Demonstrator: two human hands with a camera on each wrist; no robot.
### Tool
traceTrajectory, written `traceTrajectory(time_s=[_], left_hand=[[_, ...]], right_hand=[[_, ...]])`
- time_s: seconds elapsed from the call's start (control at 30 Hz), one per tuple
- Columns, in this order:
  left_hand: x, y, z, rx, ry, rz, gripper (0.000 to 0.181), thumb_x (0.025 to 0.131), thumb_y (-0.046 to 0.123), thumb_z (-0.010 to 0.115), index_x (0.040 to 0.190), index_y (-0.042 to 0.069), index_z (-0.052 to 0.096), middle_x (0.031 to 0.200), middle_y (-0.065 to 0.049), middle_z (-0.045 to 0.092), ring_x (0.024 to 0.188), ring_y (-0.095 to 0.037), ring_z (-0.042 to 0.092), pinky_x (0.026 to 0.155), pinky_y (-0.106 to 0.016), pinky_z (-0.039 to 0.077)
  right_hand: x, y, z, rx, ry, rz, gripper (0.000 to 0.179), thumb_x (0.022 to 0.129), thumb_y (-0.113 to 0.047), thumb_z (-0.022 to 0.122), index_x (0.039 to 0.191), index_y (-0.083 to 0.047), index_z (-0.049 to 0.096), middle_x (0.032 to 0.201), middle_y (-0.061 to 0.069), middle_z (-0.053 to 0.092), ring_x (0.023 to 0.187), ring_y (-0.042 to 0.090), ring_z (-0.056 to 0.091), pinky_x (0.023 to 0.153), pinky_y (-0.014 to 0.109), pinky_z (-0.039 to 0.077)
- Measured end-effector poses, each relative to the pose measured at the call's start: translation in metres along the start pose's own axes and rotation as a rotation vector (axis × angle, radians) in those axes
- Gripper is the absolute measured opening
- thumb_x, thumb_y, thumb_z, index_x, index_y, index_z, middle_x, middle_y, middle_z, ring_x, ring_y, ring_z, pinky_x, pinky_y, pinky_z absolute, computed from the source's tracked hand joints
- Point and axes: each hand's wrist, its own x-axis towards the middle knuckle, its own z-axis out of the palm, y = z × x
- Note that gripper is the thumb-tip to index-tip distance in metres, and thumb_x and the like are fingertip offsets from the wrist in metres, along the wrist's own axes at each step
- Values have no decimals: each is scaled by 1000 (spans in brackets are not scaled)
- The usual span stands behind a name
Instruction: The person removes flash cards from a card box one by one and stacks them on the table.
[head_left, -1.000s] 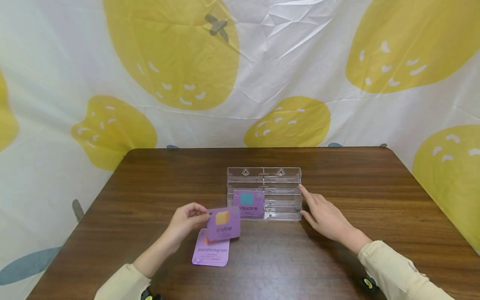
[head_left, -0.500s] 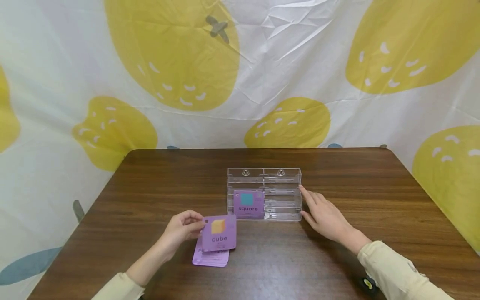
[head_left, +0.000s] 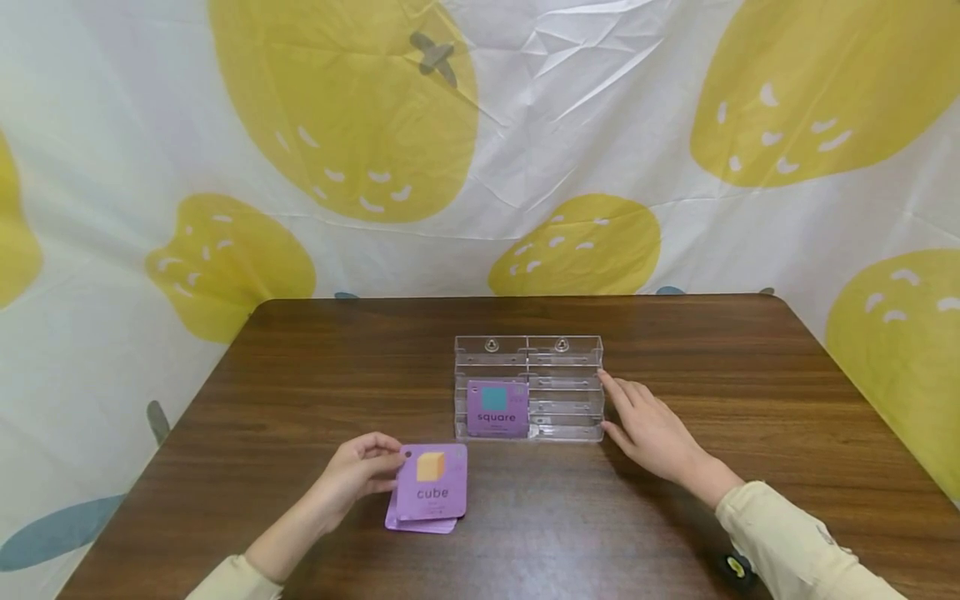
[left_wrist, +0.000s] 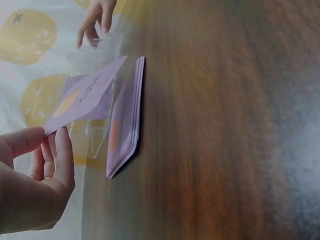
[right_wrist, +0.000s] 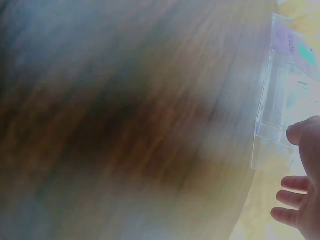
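Above stacked cards (left_wrist: 126,122): pinching cube card (head_left: 432,482) with left hand (head_left: 360,468).
Touching side of clear rack (head_left: 566,384) with loosely spread right hand (head_left: 654,429).

Soft, even light falls before me, leaving a pale sheen on the near part of the wood-grain surface (head_left: 577,525) and bright creases in the fruit-print cloth (head_left: 585,75). The left wrist view is dimmer, glare at its right; the right wrist view blurs the grain, washing out the clear card holder (right_wrist: 272,107).

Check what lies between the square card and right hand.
In the head view, the right column of the clear rack, holding no card, lies between the square card and the right hand.
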Motion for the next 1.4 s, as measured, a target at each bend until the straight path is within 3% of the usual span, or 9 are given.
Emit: traceTrajectory(time_s=[0.77,1.0,1.2,1.4], left_hand=[[1,-16,-7,-16,-55,-78,23,85,8,59,103,-4,51,88,-2,62,84,-14,60,77,-34,52],[6,-21,-11,-7,-22,-91,22,83,8,61,101,-3,53,88,-3,61,81,-16,60,75,-34,53],[9,-21,-14,46,-45,-75,29,83,5,60,105,-10,51,87,-3,61,79,-16,61,73,-34,54],[13,-20,-13,61,15,-78,29,82,2,59,106,-11,50,86,-4,61,78,-16,60,72,-35,54]], right_hand=[[0,0,0,-30,53,-26,70,78,-19,69,133,5,34,114,23,51,109,40,45,91,51,39],[-1,-1,0,-33,38,-17,70,79,-20,68,134,4,33,115,24,51,109,40,45,91,51,40],[-1,0,0,-30,41,-14,70,79,-19,68,135,4,33,115,24,51,109,40,45,91,51,39],[-1,-1,1,-25,35,-12,69,80,-19,67,135,4,32,115,25,51,109,41,46,91,51,39]])
